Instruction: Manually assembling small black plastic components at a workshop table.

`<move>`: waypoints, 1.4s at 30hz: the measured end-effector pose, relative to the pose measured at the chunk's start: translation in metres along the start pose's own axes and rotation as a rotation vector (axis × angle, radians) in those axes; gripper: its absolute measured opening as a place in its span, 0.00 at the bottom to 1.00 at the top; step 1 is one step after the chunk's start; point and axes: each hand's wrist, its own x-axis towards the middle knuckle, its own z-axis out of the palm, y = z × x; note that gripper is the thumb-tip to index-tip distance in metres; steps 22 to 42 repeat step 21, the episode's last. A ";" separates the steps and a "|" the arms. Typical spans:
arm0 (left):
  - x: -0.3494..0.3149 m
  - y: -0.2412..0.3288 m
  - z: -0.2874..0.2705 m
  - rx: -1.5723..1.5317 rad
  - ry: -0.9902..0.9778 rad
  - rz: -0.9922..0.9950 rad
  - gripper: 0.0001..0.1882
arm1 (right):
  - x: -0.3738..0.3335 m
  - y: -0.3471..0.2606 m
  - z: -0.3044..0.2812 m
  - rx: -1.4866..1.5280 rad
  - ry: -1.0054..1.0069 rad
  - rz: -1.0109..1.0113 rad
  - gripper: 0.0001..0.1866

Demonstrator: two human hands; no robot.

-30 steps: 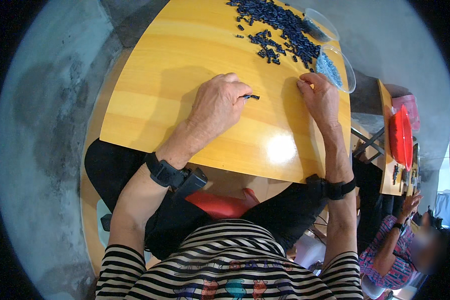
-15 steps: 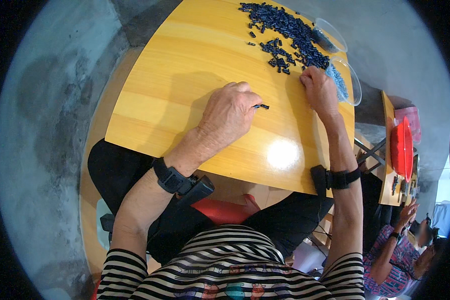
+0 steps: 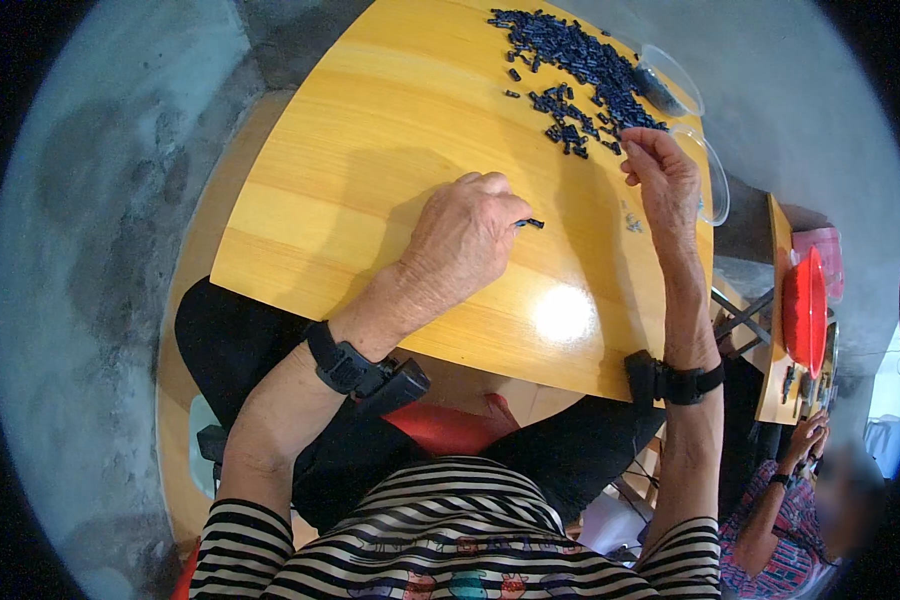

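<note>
My left hand (image 3: 460,228) is closed above the middle of the wooden table (image 3: 350,130). A small dark tube-like piece (image 3: 535,224) sticks out from between its thumb and forefinger, and the rest is hidden by the fingers. My right hand (image 3: 665,180) hovers at the table's right side, fingers bent but apart, with nothing visible in them. It is just below the near end of a heap of small black pieces (image 3: 580,60). Several tiny pale-blue pieces (image 3: 632,218) lie on the table beside the right hand.
Two clear plastic bowls lie along the right edge: one (image 3: 692,85) has dark pieces in it, the other (image 3: 718,185) is partly behind my right hand. Past the table stand a red basin (image 3: 805,310) on another table and a seated person (image 3: 770,540).
My right hand has shifted slightly right and its fingers have loosened. Pale-blue pieces now show on the table next to it. The left hand keeps its pinch with almost no movement.
</note>
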 end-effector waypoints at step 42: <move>-0.002 -0.001 0.002 -0.025 -0.016 -0.019 0.07 | 0.043 -0.021 0.111 -0.715 -0.123 -0.659 0.04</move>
